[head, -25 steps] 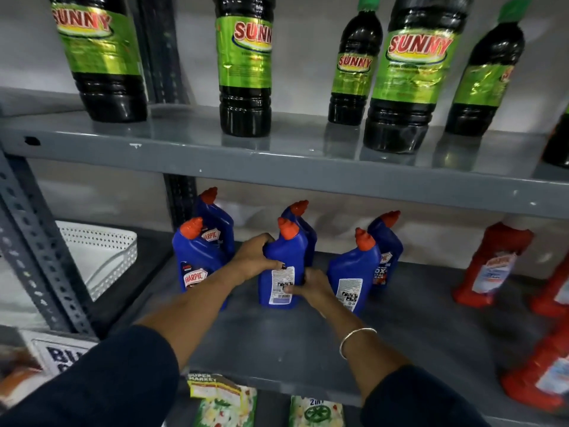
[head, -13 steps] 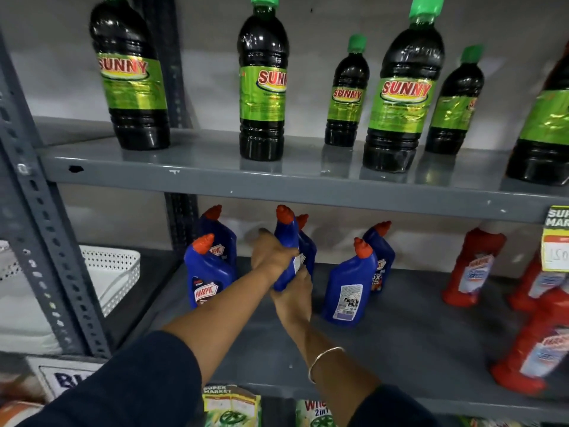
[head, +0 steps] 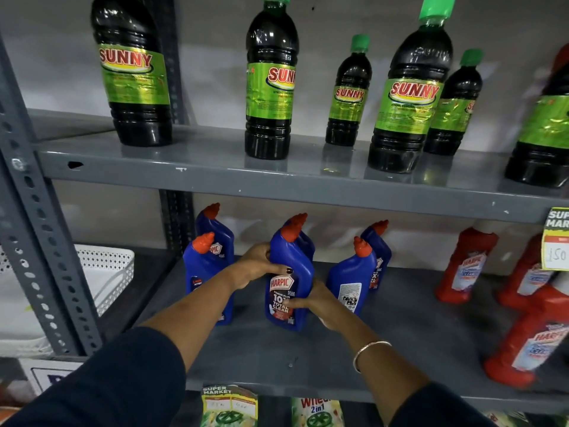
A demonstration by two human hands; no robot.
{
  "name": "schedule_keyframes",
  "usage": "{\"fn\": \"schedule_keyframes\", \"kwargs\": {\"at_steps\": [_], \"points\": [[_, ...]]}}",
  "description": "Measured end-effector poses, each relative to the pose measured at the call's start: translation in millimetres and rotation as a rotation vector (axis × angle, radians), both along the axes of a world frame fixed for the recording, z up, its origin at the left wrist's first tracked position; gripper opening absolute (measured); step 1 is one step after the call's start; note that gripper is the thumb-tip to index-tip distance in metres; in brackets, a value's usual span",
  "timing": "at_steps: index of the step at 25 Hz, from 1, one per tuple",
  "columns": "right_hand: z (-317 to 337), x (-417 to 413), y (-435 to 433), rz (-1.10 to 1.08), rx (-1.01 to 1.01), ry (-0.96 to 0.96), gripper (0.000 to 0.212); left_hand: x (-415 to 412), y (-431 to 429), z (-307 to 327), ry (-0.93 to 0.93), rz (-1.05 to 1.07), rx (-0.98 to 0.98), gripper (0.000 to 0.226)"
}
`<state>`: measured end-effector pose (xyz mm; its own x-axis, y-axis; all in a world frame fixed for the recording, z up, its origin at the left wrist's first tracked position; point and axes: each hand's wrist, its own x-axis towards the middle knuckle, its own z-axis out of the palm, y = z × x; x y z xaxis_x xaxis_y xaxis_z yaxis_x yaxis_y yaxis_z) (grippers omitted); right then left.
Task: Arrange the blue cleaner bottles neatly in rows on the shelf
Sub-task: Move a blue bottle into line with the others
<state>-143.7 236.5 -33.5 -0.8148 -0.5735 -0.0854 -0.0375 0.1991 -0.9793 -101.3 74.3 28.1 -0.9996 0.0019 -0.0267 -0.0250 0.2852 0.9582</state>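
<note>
Shop, supermarket aisle by the look of it. Grey slotted-steel shelf rack (head: pixel 277 189) fills the frame, stocked with many copies of the same product: dark "SUNNY" bottles (head: pixel 409 97) with green caps along the top shelf, blue Harpic cleaner bottles (head: pixel 289 291) mid-frame on the lower shelf, red Harpic bottles (head: pixel 465 266) at right. Yellow price tag (head: pixel 558 241) clipped to the shelf edge at far right reads "SUP MAR" (cut off) with a handwritten number. More "SUPER MARKET" tags (head: pixel 229 399) at bottom centre on packets below. White perforated basket (head: pixel 107 272) at left.
</note>
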Motion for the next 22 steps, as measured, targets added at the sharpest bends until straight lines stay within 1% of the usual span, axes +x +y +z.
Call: {"fn": "schedule_keyframes", "kwargs": {"at_steps": [3,6,9,12,15,17,19,20,22], "points": [[-2,-4,3,-0.029,0.053,0.041,0.063,-1,8,-14,0.064,0.137,-0.022,0.042],[-6,-8,4,-0.097,0.125,0.083,0.063,-1,17,-27,0.086,0.242,-0.076,0.052],[-16,-11,6,-0.12,0.145,0.075,0.066,-2,24,-35,0.074,0.275,-0.165,0.059],[-24,-14,6,-0.143,0.164,0.076,0.064,-4,30,-38,0.069,0.322,-0.213,0.055],[-21,-16,6,-0.145,0.245,0.076,0.062,-4,33,-39,0.061,0.341,-0.217,0.057],[-18,-16,9,-0.123,0.329,0.101,0.062,-1,32,-39,0.063,0.305,-0.198,0.067],[-15,-15,18,-0.106,0.391,0.127,0.06,1,32,-35,0.109,0.309,-0.162,0.079],[-13,-16,24,-0.096,0.415,0.133,0.058,2,33,-30,0.154,0.343,-0.16,0.083],[-7,-17,40,-0.111,0.518,0.132,0.052,4,40,-14,0.297,0.393,-0.228,0.083]]}}
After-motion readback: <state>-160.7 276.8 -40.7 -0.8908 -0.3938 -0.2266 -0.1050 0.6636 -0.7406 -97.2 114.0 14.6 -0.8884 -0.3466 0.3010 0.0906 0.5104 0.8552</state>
